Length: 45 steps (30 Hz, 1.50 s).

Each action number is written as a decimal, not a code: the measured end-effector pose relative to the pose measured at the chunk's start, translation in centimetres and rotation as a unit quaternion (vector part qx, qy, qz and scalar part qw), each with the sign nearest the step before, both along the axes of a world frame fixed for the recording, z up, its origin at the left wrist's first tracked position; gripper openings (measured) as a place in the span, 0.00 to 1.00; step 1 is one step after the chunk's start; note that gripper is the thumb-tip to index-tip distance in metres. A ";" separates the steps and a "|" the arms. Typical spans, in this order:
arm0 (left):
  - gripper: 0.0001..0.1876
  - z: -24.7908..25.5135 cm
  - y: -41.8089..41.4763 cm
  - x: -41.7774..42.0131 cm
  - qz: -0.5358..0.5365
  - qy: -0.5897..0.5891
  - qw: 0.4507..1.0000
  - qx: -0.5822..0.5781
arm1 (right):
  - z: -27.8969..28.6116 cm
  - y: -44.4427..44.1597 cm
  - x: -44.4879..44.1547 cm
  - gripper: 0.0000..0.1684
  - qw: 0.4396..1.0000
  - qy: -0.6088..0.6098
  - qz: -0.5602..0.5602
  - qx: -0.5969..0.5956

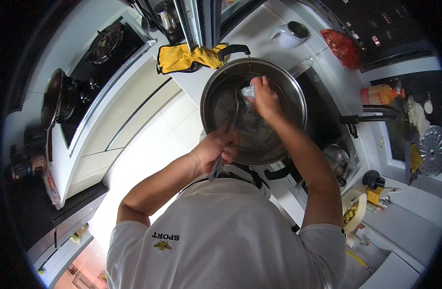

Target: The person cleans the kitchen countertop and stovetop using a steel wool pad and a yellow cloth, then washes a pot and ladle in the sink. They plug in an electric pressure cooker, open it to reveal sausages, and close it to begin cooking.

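A wide metal pot with black handles sits before me at the counter's edge. My left hand is closed around the handle of a long metal spoon or ladle, which reaches over the pot. The grey end of its handle sticks out below my fist. Inside the pot's rim, my right hand grips a silvery scrubbing pad close to the utensil's head. The pot's bottom looks dark, and I cannot tell how much liquid it holds.
A yellow cloth lies beyond the pot, near a white jug. Right of the pot are a dark sink, a black faucet and an orange bottle. A wok rests on the stove at left.
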State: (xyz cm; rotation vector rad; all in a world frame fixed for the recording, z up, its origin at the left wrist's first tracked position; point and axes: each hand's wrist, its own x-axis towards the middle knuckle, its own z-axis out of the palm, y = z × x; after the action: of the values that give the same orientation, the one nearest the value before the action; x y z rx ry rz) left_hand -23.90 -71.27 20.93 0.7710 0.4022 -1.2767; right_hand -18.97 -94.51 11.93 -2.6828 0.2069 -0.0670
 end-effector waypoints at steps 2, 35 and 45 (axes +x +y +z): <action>0.16 0.8 -0.4 -1.4 -0.034 -0.079 0.995 0.043 | -0.3 -0.8 1.0 0.29 0.998 -0.062 -0.033 0.002; 0.28 -0.3 2.3 -1.4 0.008 -0.155 0.985 0.080 | -6.2 -1.4 0.3 0.19 0.981 0.095 -0.131 0.106; 0.20 -1.0 3.5 1.3 -0.005 -0.115 0.991 0.062 | 0.1 -1.4 1.0 0.23 0.926 0.297 -0.128 0.195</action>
State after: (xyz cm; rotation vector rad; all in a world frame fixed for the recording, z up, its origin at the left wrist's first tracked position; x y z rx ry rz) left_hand -22.63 -67.79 19.89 1.0159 0.2936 -1.1647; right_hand -18.00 -95.91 12.04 -2.1896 0.6802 0.6468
